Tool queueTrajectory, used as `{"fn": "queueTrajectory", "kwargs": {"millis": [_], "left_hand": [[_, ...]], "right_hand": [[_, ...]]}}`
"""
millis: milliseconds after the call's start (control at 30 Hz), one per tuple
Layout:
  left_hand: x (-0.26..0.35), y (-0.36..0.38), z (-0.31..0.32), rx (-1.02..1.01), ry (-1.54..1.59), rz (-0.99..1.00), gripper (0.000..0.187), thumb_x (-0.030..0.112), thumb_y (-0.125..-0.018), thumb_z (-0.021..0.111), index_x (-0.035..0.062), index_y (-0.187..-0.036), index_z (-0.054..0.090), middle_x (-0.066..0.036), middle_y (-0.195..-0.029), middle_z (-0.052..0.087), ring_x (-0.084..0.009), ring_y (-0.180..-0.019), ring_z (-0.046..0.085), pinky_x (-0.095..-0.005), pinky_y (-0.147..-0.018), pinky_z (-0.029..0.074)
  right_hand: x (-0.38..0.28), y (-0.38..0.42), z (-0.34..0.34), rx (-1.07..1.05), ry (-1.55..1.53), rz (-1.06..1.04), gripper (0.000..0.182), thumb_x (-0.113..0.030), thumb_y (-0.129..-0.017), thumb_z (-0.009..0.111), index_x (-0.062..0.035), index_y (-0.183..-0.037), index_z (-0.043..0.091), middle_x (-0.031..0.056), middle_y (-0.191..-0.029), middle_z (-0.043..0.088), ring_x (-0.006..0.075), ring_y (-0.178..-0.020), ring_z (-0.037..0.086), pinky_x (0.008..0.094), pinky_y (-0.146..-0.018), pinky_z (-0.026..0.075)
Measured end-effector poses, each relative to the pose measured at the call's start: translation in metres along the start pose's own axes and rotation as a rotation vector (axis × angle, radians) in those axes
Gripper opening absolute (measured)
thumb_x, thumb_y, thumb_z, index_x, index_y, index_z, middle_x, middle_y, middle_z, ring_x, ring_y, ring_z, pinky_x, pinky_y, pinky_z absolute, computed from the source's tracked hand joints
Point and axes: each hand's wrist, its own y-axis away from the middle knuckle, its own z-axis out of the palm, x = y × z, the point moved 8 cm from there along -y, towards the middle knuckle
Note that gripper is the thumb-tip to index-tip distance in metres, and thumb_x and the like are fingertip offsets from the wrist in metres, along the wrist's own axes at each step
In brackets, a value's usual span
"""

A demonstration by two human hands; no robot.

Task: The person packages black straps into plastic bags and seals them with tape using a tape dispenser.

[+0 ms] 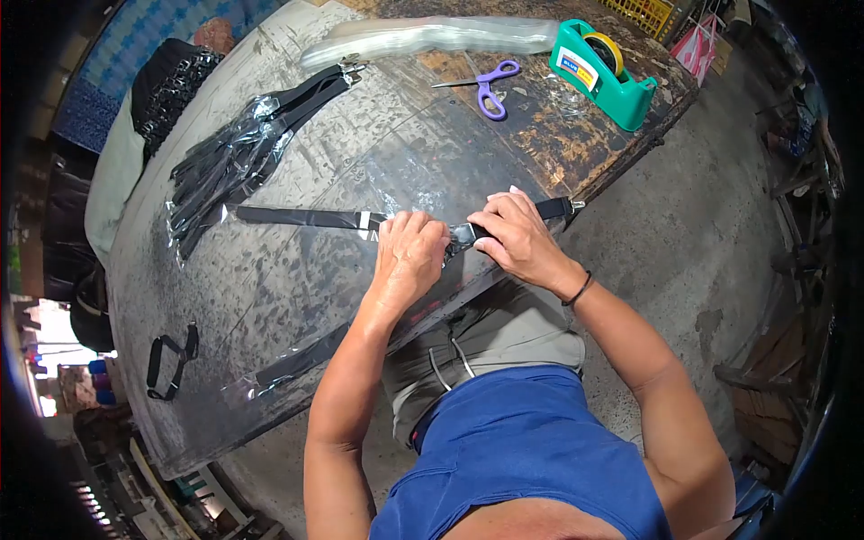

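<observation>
A black suspender strap (301, 217) lies across the worktable in front of me, with a white band near its middle and a metal clip (578, 205) at its right end. My left hand (411, 252) is closed on its middle, knuckles up, fingertips hidden. Just to the right, my right hand (517, 236) pinches the strap between thumb and fingers beside a shiny metal fitting (463, 233). Clear plastic film (405, 180) lies flat behind the hands. Under my left forearm, another black strap in clear plastic (301, 357) rests along the near table edge.
Bagged black straps (243, 148) are piled at the back left. Purple scissors (489, 92), a green tape dispenser (605, 76) and a stack of clear plastic bags (432, 38) sit along the far side. A small looped black strap (171, 362) lies at the left.
</observation>
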Motion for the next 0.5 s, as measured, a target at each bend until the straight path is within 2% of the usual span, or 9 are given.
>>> {"fn": "queueTrajectory", "kwargs": {"millis": [167,500], "left_hand": [[0.003,-0.003,0.002,-0.037,-0.072,0.042,0.007,0.006,-0.086,0.070,0.0087,-0.090,0.065,-0.008,-0.090,0.059,-0.0303,-0.089,0.057,-0.0432,-0.077,0.042],[0.002,-0.004,0.005,-0.093,-0.037,0.012,0.009,0.007,-0.084,0.071,0.0083,-0.089,0.063,-0.009,-0.089,0.058,-0.0315,-0.088,0.057,-0.0436,-0.076,0.043]], "right_hand": [[0.001,-0.008,0.011,-0.001,0.004,0.002,0.028,-0.013,-0.084,0.076,-0.0099,-0.110,0.067,0.0072,-0.101,0.057,0.0290,-0.108,0.056,0.0527,-0.113,0.031],[0.002,-0.007,0.012,-0.020,0.009,0.024,0.028,-0.013,-0.084,0.076,-0.0094,-0.109,0.066,0.0072,-0.104,0.056,0.0280,-0.110,0.055,0.0525,-0.113,0.030]]}}
